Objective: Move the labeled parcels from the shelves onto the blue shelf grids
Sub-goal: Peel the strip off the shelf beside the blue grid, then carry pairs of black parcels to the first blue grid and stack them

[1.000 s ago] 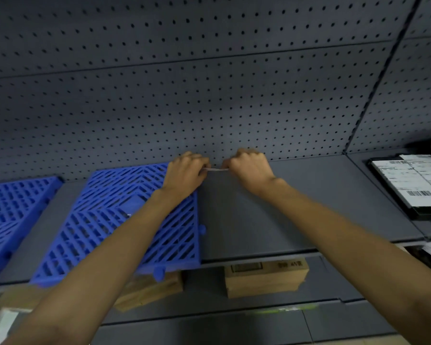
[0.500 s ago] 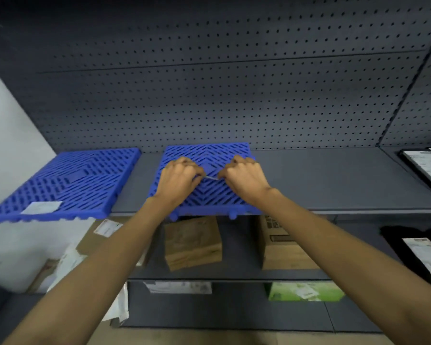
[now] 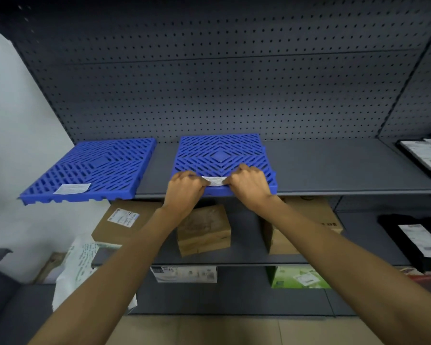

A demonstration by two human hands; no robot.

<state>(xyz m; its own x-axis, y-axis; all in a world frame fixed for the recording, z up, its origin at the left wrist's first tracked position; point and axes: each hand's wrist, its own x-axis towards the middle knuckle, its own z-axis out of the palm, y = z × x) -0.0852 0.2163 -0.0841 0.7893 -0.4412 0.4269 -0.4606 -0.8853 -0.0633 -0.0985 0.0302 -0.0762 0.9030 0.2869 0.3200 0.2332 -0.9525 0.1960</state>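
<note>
Moving closer to the front edge of the blue grid [image 3: 219, 150], the left hand [image 3: 186, 186] and right hand [image 3: 249, 184] are pinching a white label [image 3: 215, 181] flat, probably to stick it, while brown parcels [image 3: 203, 230] are waiting on the shelf below [image 3: 246, 235].

A dark grey metal top shelf [image 3: 334, 168] carries two blue slatted plastic grids. The left grid [image 3: 97, 168] overhangs the shelf's left end and bears a white label [image 3: 72, 188]. The middle grid [image 3: 219, 150] lies at the front edge with a white label strip [image 3: 215, 181] on its near side. Flat black labelled parcels [image 3: 423, 153] lie far right. The middle shelf [image 3: 249, 235] holds a labelled brown cardboard box [image 3: 115, 227], a smaller brown box [image 3: 204, 230], a larger brown box [image 3: 314, 215] and a black labelled parcel [image 3: 418, 242].
</note>
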